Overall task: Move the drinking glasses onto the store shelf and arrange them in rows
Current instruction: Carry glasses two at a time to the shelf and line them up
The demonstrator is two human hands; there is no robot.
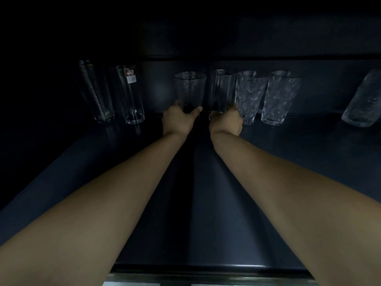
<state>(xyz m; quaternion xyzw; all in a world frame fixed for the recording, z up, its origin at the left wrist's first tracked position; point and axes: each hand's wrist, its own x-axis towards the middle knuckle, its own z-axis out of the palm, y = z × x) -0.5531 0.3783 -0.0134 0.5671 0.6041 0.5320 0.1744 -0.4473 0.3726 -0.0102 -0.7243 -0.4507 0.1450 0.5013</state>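
Note:
Both arms reach deep into a dark shelf. My left hand grips the base of a clear patterned glass standing upright near the back. My right hand holds the base of a smooth clear glass right beside it. Two dimpled glasses stand in line just right of that hand. At the back left stand two tall plain glasses, one with a small label.
Another textured glass stands at the far right edge. The shelf above casts deep shadow over the back wall. The shelf's front lip runs along the bottom, with a bright strip below it.

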